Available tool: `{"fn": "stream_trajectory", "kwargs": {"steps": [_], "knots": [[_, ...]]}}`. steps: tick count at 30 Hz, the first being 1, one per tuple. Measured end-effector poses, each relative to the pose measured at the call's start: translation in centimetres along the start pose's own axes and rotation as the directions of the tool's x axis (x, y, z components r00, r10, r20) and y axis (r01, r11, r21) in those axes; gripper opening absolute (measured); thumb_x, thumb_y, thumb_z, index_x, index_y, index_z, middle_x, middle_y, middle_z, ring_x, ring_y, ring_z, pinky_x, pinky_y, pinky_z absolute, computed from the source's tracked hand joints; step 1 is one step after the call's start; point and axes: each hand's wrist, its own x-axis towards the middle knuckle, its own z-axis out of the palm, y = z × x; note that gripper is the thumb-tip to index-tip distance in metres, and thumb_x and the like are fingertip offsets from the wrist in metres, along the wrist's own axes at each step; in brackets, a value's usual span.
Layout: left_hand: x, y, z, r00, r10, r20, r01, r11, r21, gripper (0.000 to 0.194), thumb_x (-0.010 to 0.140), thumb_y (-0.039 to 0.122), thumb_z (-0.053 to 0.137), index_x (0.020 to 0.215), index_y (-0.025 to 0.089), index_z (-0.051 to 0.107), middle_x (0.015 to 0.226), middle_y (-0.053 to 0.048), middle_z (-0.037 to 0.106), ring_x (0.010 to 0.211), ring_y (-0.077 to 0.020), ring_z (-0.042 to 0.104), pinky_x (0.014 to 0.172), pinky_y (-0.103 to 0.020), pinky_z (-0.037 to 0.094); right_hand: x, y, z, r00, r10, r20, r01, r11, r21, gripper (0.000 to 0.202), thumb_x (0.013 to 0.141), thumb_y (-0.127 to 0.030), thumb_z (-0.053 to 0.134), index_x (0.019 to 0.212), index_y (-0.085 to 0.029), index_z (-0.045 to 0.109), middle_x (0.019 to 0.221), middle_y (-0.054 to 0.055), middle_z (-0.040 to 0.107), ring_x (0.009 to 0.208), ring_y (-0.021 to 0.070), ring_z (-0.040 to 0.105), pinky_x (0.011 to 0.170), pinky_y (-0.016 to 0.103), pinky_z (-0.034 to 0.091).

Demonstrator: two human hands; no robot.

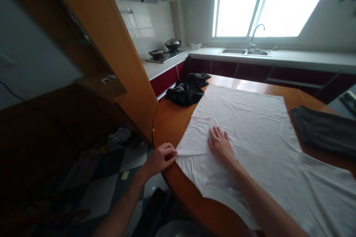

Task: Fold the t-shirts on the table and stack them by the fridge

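- At the table (171,118) edge, one left hand (164,157) has thumb and fingers pinched on the white shirt (253,129)
- One right hand (221,146) lies palm down, fingers slightly apart, on that same single shirt, spread across the table
- Two dark bundles flank it: one crumpled black bundle (187,90), one folded dark cloth (325,127)
- Farther back: two pans (172,44), one faucet (254,35)

Matt cloth shirt (257,137), glossy table (170,120)
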Motion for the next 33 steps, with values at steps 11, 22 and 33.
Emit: {"fn": "stream_trajectory", "kwargs": {"steps": [11,22,33], "knots": [[-1.2,-0.1,1.5,0.993,0.008,-0.121,0.012,0.987,0.163,0.016,0.089,0.013,0.055,0.088,0.023,0.067,0.093,-0.002,0.063,0.090,-0.0162,0.061,0.084,-0.027,0.049,0.0,0.1,0.1,1.000,-0.004,0.013,0.004,1.000,-0.024,0.059,0.103,-0.035,0.035,0.159,-0.017,0.032,0.168,0.011,0.022,0.155,0.0253,0.016,0.123,0.050,0.011],[1.4,0.8,-0.7,0.993,-0.013,-0.121,0.015,1.000,0.020,0.029,0.099,0.025,0.048,0.117,0.024,0.071,0.109,-0.006,0.067,0.103,-0.0196,0.064,0.093,-0.032,0.052,0.0,0.0,-0.2,1.000,-0.006,0.011,0.006,1.000,-0.002,0.058,0.103,-0.035,0.034,0.158,-0.017,0.034,0.168,0.012,0.023,0.155,0.0261,0.017,0.123,0.051,0.010],[11.0,0.9,4.6,0.992,0.123,-0.041,-0.116,0.982,0.148,0.041,0.101,0.023,0.043,0.138,0.024,0.061,0.151,-0.007,0.053,0.142,-0.0231,0.045,0.121,-0.046,0.035,0.0,-0.1,-0.5,1.000,-0.001,0.006,0.001,1.000,0.027,0.058,0.103,-0.036,0.036,0.158,-0.017,0.034,0.167,0.012,0.024,0.155,0.0256,0.017,0.123,0.050,0.010]]}}
